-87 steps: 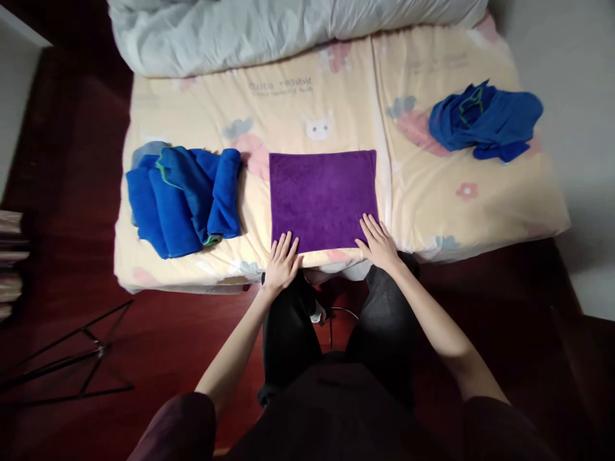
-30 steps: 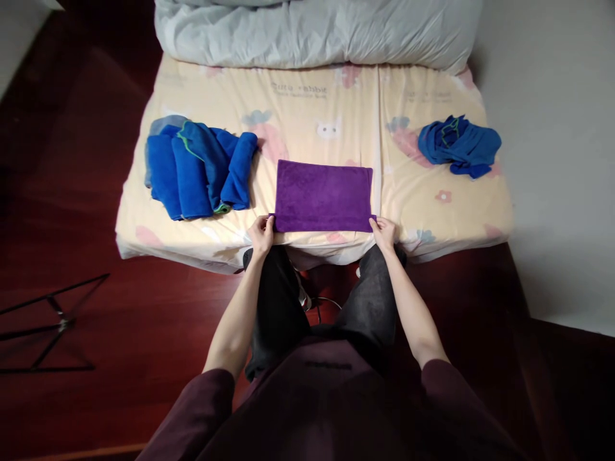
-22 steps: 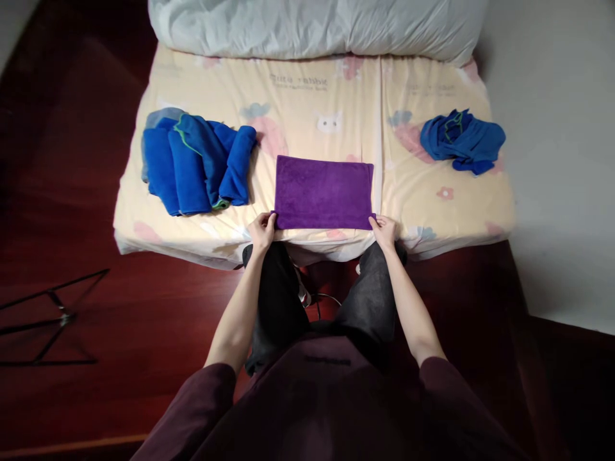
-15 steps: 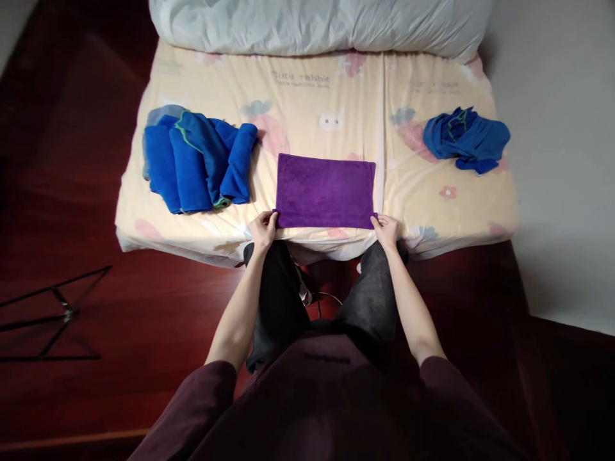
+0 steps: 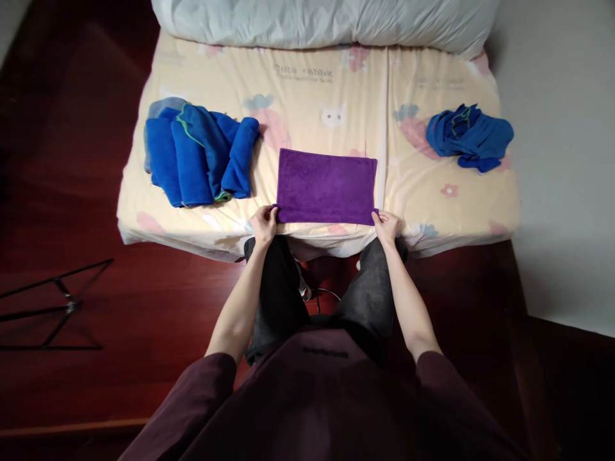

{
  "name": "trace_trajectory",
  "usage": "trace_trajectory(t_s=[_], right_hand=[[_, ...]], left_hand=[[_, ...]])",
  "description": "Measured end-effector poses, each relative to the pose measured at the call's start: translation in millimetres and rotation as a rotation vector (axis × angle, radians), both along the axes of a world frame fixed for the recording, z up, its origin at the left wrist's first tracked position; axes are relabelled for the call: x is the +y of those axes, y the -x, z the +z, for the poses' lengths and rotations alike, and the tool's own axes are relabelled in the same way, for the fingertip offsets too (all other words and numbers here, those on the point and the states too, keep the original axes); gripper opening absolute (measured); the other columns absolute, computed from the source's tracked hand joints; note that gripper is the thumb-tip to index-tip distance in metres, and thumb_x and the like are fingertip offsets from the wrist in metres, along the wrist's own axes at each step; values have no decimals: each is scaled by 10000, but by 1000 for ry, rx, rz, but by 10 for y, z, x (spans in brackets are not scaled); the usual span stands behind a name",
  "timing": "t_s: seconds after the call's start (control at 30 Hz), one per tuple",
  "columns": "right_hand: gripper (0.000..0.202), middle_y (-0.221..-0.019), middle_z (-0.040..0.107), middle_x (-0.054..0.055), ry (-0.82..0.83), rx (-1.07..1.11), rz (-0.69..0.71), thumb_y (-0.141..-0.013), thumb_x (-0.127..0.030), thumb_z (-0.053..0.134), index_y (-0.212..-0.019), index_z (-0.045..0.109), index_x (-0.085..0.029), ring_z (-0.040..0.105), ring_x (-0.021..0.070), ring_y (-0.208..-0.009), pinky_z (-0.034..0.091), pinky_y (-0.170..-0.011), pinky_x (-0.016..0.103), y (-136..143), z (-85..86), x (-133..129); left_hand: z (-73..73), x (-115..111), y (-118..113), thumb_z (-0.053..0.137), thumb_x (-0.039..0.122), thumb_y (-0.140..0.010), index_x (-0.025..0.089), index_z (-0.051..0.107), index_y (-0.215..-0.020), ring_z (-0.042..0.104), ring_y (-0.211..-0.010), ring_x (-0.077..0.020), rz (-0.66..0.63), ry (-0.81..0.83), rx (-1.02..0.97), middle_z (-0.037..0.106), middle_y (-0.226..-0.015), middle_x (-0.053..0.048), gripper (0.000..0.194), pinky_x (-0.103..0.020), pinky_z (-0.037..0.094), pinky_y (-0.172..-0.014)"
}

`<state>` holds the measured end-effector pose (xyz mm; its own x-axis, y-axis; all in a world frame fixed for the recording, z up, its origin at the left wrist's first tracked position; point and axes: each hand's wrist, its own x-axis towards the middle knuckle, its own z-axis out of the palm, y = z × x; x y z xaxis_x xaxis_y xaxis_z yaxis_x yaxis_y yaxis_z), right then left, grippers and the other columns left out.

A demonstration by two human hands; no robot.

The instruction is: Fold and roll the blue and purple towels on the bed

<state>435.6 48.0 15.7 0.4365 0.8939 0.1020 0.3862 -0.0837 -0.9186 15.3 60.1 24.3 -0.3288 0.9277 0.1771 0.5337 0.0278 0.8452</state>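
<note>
A purple cloth (image 5: 327, 187) lies flat as a rectangle near the front edge of the bed. My left hand (image 5: 264, 224) pinches its near left corner between thumb and fingers. At the near right corner, my right hand (image 5: 385, 226) has the same kind of pinch on the cloth. The strip of cloth along the near edge, between both hands, looks slightly turned up. Several rolled blue cloths (image 5: 192, 153) rest together to the left of the purple one. A crumpled blue cloth (image 5: 471, 137) with a green edge sits to the right.
The bed (image 5: 307, 96) has a patterned yellow sheet, with a pale quilt (image 5: 327, 22) bunched along its far side. A black metal stand (image 5: 70, 306) is on the dark red floor at the left. A pale wall (image 5: 567, 160) borders the bed's right side.
The whole view has shifted slightly, with the bed sitting a little higher in the picture. Both hands keep their hold on the purple cloth's near corners.
</note>
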Motion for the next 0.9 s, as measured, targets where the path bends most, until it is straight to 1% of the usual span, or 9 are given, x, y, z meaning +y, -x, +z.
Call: trace_trajectory(t_s=[0.17, 0.4, 0.5, 0.57, 0.63, 0.7, 0.77, 0.83, 0.9], right_hand=[[354, -782, 780, 111, -16, 29, -11, -819, -529, 791, -803, 720, -182, 784, 276, -791, 663, -831, 417, 13, 13, 1], [288, -787, 790, 110, 39, 12, -39, -792, -458, 805, -795, 734, -179, 790, 280, -763, 664, -811, 421, -10, -21, 15], [273, -806, 796, 117, 69, 1, -51, -791, -439, 806, -806, 736, -176, 795, 291, -788, 661, -821, 426, -2, -2, 21], [268, -816, 794, 120, 87, -22, -48, -804, -434, 800, -823, 737, -174, 791, 288, -794, 659, -825, 423, 15, 45, 6], [274, -858, 797, 120, 75, -84, -50, -843, -435, 774, -904, 753, -169, 783, 278, -810, 657, -849, 427, 37, 126, -37], [292, -997, 804, 140, -4, -201, -47, -909, -429, 720, -1041, 771, -173, 779, 285, -922, 640, -941, 453, 64, 232, -110], [296, -1161, 790, 150, -104, -340, 28, -975, -405, 655, -1147, 780, -200, 753, 299, -1103, 587, -1075, 481, 95, 343, -196], [287, -1273, 774, 129, -146, -453, 214, -1011, -374, 619, -1193, 793, -236, 706, 302, -1250, 522, -1174, 497, 129, 432, -269], [298, -1348, 760, 92, -125, -523, 424, -1021, -346, 610, -1242, 790, -260, 667, 299, -1338, 479, -1219, 519, 163, 481, -309]], left_hand=[[13, -6, -8, 651, 456, -983, 180, 738, -990, 701, -777, -193, 4, 8, 6, 767, -924, -77, 289, -320, 570, -794], [-3, 7, 0, 665, 430, -958, 187, 713, -950, 698, -776, -193, -5, 67, 8, 744, -865, -57, 248, -319, 568, -794], [0, 11, 9, 670, 419, -952, 194, 700, -988, 696, -788, -199, -13, 91, 8, 732, -867, -54, 229, -332, 576, -813], [30, -8, 7, 684, 399, -946, 196, 694, -1062, 698, -831, -212, -14, 62, 32, 727, -929, -71, 235, -353, 587, -846], [86, -52, -7, 683, 381, -951, 196, 694, -1145, 707, -979, -244, -21, -37, 97, 724, -1087, -120, 268, -395, 586, -942], [157, -115, -35, 644, 380, -985, 202, 705, -1194, 674, -1188, -280, -88, -152, 172, 699, -1260, -159, 281, -450, 542, -1083], [221, -175, -75, 599, 395, -1022, 216, 721, -1216, 621, -1336, -300, -250, -193, 212, 689, -1355, -157, 291, -507, 472, -1195], [259, -209, -113, 599, 420, -1025, 227, 727, -1246, 587, -1415, -313, -431, -164, 219, 688, -1409, -143, 320, -560, 419, -1255], [261, -210, -138, 623, 441, -1006, 228, 720, -1304, 538, -1485, -329, -541, -121, 223, 664, -1476, -138, 379, -602, 378, -1288]])
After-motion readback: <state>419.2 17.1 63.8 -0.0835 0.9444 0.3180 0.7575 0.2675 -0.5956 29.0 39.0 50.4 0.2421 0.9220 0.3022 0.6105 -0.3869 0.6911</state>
